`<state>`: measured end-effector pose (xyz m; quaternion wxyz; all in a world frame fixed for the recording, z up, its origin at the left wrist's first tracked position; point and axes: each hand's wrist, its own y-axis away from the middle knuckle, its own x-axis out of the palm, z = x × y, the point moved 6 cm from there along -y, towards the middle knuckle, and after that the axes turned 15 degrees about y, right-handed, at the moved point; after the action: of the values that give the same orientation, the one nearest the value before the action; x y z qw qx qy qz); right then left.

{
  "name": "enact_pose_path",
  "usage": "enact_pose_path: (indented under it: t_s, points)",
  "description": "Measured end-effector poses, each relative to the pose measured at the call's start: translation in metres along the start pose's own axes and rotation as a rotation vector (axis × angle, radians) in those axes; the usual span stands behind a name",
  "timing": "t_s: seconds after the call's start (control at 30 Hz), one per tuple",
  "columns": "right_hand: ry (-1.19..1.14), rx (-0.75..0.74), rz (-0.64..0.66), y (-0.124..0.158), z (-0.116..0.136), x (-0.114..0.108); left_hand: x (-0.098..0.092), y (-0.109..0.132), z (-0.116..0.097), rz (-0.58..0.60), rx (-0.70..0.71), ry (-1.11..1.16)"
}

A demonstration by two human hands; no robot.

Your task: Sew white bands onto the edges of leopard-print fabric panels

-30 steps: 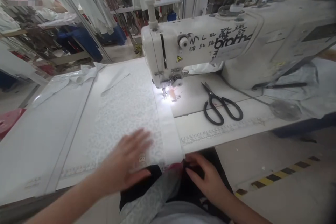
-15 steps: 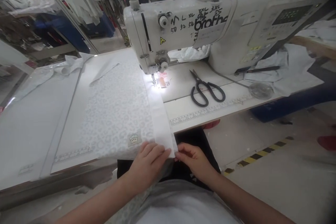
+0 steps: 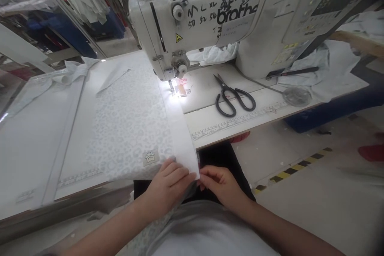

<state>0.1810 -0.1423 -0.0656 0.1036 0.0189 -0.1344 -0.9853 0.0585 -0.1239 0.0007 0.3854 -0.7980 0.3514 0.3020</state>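
Observation:
A pale leopard-print fabric (image 3: 132,128) lies over the table, with a plain white band (image 3: 181,136) along its right edge. The band's far end runs under the lit presser foot (image 3: 171,88) of the sewing machine (image 3: 204,24). My left hand (image 3: 171,184) is closed on the near end of the band, thumb pressed against the fingers. At the band's near right corner, my right hand (image 3: 222,184) pinches the fabric edge between thumb and fingertips. A small label (image 3: 150,157) with a cartoon face sits on the print, left of my left hand.
Black-handled scissors (image 3: 234,98) rest on the machine bed, above a printed ruler strip (image 3: 228,127). Bundled pale fabric (image 3: 327,72) lies at the right with a dark slim tool (image 3: 300,71) on it. A clear round object (image 3: 297,97) is near the table edge.
The view has shifted slightly, so the machine and table sit a little higher and further left. The sliver of fabric beyond the band's right edge by my right hand no longer shows.

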Motion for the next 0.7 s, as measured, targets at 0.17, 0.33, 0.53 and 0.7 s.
enact_pose_path:
  t_s: [0.17,0.33,0.53,0.7]
  points:
    - [0.004,0.040,-0.003,-0.001,-0.001,-0.002,0.003,0.004,0.004,0.026,0.016,-0.035]
    - [-0.021,0.103,0.014,-0.004,0.000,-0.004,0.005,0.003,0.003,0.041,0.042,-0.081]
    - [-0.115,0.112,0.048,-0.003,-0.006,-0.003,0.004,-0.003,-0.001,-0.031,0.030,-0.115]
    - [0.415,-0.275,-0.148,0.004,0.020,-0.019,0.002,-0.006,-0.003,-0.086,-0.039,-0.061]
